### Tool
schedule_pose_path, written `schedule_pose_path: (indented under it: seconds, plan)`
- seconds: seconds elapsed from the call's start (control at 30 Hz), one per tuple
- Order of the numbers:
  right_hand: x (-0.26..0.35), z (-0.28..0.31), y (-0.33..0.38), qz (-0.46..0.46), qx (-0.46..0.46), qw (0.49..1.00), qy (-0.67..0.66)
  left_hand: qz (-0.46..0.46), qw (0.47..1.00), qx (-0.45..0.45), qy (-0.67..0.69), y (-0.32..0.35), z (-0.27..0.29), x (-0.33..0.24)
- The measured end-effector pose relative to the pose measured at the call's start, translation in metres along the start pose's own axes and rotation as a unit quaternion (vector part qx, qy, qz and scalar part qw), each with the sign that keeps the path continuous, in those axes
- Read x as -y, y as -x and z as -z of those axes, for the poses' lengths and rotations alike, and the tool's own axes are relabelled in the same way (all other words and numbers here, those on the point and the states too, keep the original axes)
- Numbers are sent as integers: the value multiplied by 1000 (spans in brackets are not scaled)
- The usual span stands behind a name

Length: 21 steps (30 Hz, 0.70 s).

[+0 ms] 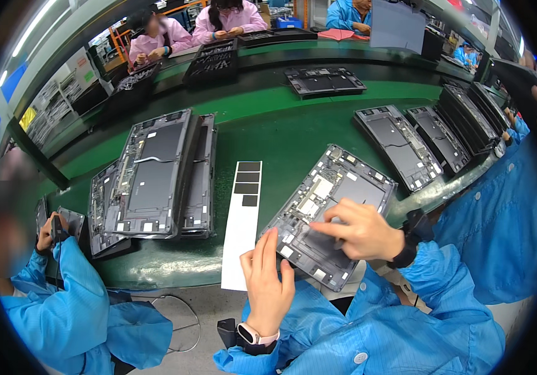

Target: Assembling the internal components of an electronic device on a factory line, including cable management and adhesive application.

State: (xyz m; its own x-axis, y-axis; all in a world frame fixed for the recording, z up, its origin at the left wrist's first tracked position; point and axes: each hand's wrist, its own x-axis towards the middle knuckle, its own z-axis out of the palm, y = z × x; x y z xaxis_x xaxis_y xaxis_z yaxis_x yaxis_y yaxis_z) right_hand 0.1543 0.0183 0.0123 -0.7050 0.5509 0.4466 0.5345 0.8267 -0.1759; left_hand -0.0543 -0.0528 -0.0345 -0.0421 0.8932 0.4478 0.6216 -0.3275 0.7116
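An opened tablet chassis (pixel 337 187), grey with its inner boards showing, lies tilted on the green bench in front of me. My left hand (pixel 267 281) rests flat on its near left corner, fingers together and pointing up. My right hand (pixel 359 231) lies over the lower middle of the chassis, index finger stretched left and pressing on the inside surface. Just left of the chassis is a long white backing strip (pixel 241 237) with three black square pads (pixel 248 184) at its far end. Both wrists wear bands over blue sleeves.
A stack of similar chassis (pixel 156 175) lies to the left, more of them (pixel 400 144) overlapped to the right. A person in blue (pixel 62 300) works at my left, another blue sleeve (pixel 500 206) at my right. Black trays (pixel 212 62) and seated workers are across the green bench (pixel 281 131).
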Motion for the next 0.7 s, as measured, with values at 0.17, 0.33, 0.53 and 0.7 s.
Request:
schedule_pose_path:
  seconds: [0.17, 0.33, 0.53, 0.7]
  plan:
    - [6, -19, -8, -9, 18, 1000, 21, -27, 993, 25, -112, 9, -8, -8]
    - [6, -26, -8, 2, 35, 999, 41, -47, 975, 36, -214, 9, -10, -11]
    - [10, -29, -8, 42, 21, 993, 112, -58, 959, 59, -272, 12, -8, -14]
    - [9, -22, -12, 25, 30, 999, 36, 3, 993, -47, -111, 16, 17, -10]
